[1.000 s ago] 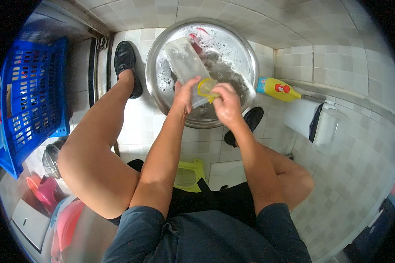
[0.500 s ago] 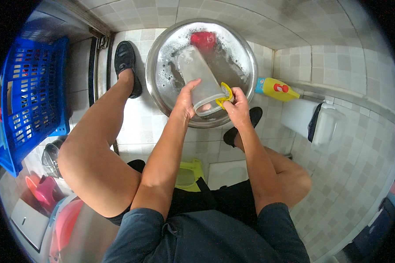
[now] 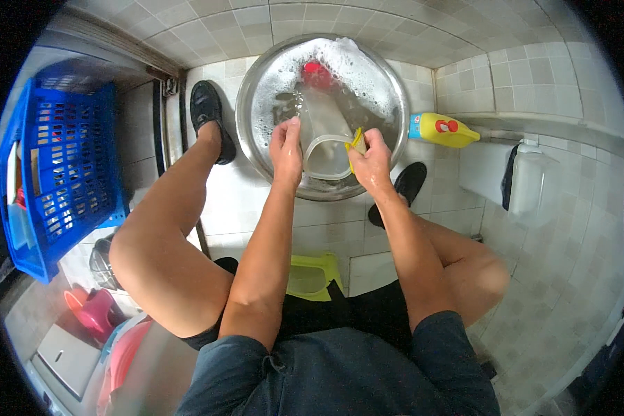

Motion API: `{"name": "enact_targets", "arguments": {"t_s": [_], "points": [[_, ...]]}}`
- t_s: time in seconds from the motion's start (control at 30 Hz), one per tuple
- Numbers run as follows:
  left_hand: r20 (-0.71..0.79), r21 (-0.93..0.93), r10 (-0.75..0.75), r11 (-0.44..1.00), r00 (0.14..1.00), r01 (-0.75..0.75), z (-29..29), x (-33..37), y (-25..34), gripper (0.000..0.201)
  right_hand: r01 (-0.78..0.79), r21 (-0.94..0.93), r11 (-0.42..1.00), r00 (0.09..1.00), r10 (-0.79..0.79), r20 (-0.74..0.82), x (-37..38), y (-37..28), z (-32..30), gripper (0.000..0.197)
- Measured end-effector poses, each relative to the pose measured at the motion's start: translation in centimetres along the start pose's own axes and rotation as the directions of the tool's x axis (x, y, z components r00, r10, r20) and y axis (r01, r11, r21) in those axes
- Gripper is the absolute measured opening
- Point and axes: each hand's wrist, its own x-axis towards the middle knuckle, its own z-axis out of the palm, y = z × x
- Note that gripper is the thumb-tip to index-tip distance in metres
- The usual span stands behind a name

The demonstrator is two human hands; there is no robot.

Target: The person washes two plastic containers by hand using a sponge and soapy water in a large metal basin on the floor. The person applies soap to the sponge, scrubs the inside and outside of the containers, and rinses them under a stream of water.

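Note:
A clear plastic container [image 3: 328, 119] lies slanted in a round metal basin [image 3: 246, 132] of soapy water, its open mouth turned toward me. At the container's left side is my left hand [image 3: 286, 151], closed against its wall with the thumb pointing up; some of the fingers are hidden. My right hand [image 3: 372, 165] pinches a yellow scrubbing sponge [image 3: 356, 143] over the right edge of the container's rim. A red object [image 3: 317, 75] sits partly under the water beyond the container; its kind is unclear.
A yellow bottle with a red cap [image 3: 445, 130] lies to the basin's right, beside a white dispenser [image 3: 532, 182]. To the left stands a blue basket [image 3: 73, 170]. A yellow-green stool [image 3: 313, 277] is beneath me. Tiled walls border the far and right sides.
The container's far end has dipped into the water and its mouth faces me more. My left hand has shifted to its left side. Foam has gathered along the basin's far edge.

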Motion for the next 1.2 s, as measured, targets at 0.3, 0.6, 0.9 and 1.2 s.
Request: {"name": "enact_targets", "arguments": {"t_s": [0.3,0.6,0.9,1.2], "points": [[0.598,0.712,0.534,-0.01,0.598,-0.702,4.2,-3.4,5.5,0.028,0.351,-0.076,0.933,0.933,-0.355,-0.063,1.1,-4.3,-2.0,0.026],[0.13,0.8,0.602,0.406,0.788,-0.442,4.9,-3.9,2.4,0.024,-0.086,0.0,0.996,0.967,0.084,-0.242,-1.7,-2.2,0.4,0.024],[-0.38,0.582,0.301,0.813,0.875,-0.027,3.7,-4.8,-1.3,0.029,-0.244,0.35,0.904,0.899,0.347,-0.267,-4.8,-3.2,4.7,0.026],[0.561,0.796,0.535,-0.14,0.632,-0.588,4.6,-4.2,5.0,0.024,0.365,-0.15,0.919,0.895,-0.391,-0.213,-2.6,-4.8,-0.4,0.028]]}}
